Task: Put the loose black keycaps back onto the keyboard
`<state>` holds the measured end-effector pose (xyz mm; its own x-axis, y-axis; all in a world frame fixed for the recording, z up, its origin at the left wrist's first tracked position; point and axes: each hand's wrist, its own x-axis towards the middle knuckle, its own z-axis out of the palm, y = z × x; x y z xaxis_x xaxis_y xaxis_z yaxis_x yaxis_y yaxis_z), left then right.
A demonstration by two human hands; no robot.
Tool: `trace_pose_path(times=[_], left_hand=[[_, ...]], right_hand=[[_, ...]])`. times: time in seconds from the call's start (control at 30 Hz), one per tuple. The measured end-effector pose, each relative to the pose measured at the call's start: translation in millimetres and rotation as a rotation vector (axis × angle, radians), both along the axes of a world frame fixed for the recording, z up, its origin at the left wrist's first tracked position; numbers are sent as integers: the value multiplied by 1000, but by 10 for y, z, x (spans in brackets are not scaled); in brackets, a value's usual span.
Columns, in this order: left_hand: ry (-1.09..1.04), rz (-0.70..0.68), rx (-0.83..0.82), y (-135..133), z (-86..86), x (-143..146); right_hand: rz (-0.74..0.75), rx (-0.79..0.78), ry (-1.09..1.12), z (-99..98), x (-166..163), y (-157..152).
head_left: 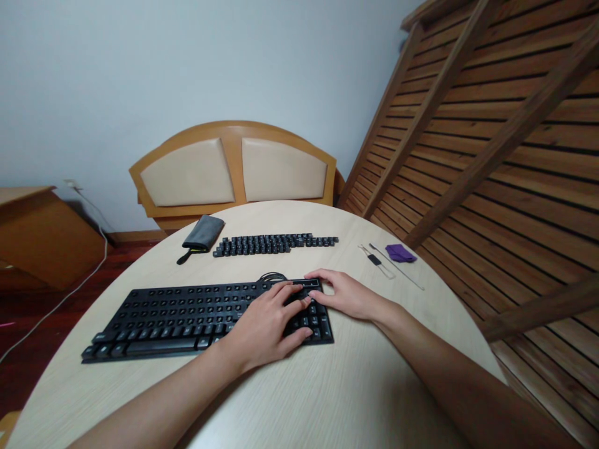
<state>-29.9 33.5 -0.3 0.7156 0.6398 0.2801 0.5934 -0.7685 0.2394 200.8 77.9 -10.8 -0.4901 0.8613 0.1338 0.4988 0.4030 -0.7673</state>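
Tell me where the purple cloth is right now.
In the head view, the purple cloth lies near the right edge of the table, just beside the thin rod and beyond the right hand.

- Looking like a room in a home, most likely a bedroom.
- Showing an arched wooden headboard [233, 163] with two padded cream panels, in front of a plain pale wall [187, 62], beyond a round surface [337, 393].
- Displaying a tall slatted frame [491, 156] of brown wood, resembling a bed base, along the right.
- Including wooden furniture [51, 231] at far left, above a dark reddish floor [28, 305].
- Trailing a white cord [103, 240] from a wall socket [70, 184].
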Motion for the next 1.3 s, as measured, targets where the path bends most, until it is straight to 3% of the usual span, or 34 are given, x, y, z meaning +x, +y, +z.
trace_pose_path(times=[0.73,0.83,0.97,1.3], left_hand=[[4,-1,24,-6,-28,7],[4,7,27,-7,-58,0],[-4,16,33,-11,-75,0],[25,31,25,-21,-84,10]], right_hand=[[48,58,-22,-72,40,59],[-81,120,-46,-106,116,139],[-428,327,-280,-218,291,331],[-598,319,-552,-277,335,632]])
